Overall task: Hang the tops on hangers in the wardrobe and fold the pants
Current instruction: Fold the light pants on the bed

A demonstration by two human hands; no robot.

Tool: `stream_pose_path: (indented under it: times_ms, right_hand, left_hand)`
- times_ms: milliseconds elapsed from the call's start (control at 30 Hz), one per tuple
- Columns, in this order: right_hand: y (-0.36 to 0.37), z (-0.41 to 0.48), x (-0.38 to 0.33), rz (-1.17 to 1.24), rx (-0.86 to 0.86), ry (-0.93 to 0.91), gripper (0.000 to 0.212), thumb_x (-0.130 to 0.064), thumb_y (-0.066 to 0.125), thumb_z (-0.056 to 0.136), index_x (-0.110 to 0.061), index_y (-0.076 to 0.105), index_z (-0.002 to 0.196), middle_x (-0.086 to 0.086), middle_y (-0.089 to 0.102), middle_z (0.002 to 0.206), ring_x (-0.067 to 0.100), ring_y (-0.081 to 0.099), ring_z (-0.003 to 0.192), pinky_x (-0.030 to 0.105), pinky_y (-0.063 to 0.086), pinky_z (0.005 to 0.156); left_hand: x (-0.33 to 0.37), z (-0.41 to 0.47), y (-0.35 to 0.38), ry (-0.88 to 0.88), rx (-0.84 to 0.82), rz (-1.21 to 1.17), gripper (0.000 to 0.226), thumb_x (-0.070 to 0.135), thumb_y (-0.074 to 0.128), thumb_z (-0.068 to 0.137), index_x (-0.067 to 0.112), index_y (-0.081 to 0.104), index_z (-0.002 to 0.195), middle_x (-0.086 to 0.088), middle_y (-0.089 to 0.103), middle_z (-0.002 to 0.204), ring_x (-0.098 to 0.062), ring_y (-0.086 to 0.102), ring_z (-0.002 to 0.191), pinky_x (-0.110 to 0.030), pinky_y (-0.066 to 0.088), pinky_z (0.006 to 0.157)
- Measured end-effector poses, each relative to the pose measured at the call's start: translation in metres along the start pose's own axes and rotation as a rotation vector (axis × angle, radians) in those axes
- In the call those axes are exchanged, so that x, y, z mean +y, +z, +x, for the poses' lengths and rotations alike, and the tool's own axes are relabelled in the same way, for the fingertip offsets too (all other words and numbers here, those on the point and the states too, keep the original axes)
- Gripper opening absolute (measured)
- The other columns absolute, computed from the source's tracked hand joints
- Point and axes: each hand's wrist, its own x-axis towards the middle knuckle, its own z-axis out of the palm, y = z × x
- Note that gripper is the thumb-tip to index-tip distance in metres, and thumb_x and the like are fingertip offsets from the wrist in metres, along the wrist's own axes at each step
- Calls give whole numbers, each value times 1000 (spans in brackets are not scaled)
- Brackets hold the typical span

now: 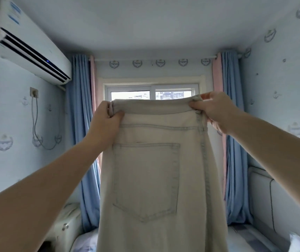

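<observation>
Pale denim pants hang before the window. I see the left hand and right hand holding opposite waistband ends, fingers pinching fabric, back pocket facing me.

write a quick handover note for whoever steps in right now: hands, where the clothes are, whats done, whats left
Hands: the left hand grips the left end of the waistband; the right hand pinches the right end.
Things: the pants are pale and held up in the air before the window. One back pocket faces the camera, and the legs hang out of frame by the bed.
Done: cannot tell; no tops, hangers or wardrobe in view.
Left: lay the pants down and fold them, then check the tops.
</observation>
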Motion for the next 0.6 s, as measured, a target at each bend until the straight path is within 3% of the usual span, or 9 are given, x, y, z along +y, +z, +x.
stream_pose_path:
  times_ms: [100, 200, 267, 467, 600]
  right_hand:
    - [12, -7, 3, -45, -4, -5, 23, -6, 79, 83, -7, 66, 102, 20, 70, 110, 33, 71, 103, 47, 57, 95]
    - [29, -12, 17, -59, -15, 7, 23, -7, 81, 81, -8, 68, 100, 18, 71, 109, 35, 70, 104, 48, 56, 96]
    - [45, -15, 33, -76, -30, 29, 25, -7, 82, 80, -8, 68, 100, 19, 71, 108, 35, 71, 102, 49, 57, 95]
    - [101, -22, 108, -130, -75, 93, 22, -9, 86, 75, -11, 71, 91, 5, 72, 80, 13, 66, 63, 43, 60, 87]
    - [149, -26, 174, -141, -105, 161, 25, -7, 85, 76, -8, 68, 95, -3, 71, 67, 8, 62, 55, 35, 59, 74]
  left_hand:
    - [-5, -11, -19, -107, -54, -73, 26, 23, 66, 96, 2, 55, 106, -9, 60, 91, -19, 57, 78, -35, 50, 68]
    - [-20, -25, -38, -151, -87, -79, 19, 22, 67, 95, 7, 57, 101, -6, 62, 90, -17, 60, 78, -30, 51, 66]
    - [-36, -36, -50, -179, -104, -53, 20, 22, 67, 95, 6, 57, 101, -8, 62, 91, -19, 59, 80, -36, 52, 70]
    - [-111, -68, -75, -292, -148, -72, 19, 21, 67, 95, 8, 56, 102, -13, 62, 95, -25, 61, 86, -43, 54, 77]
    - [-185, -86, -86, -339, -165, -52, 16, 19, 68, 94, 12, 54, 90, -8, 59, 86, -21, 56, 79, -41, 50, 73]
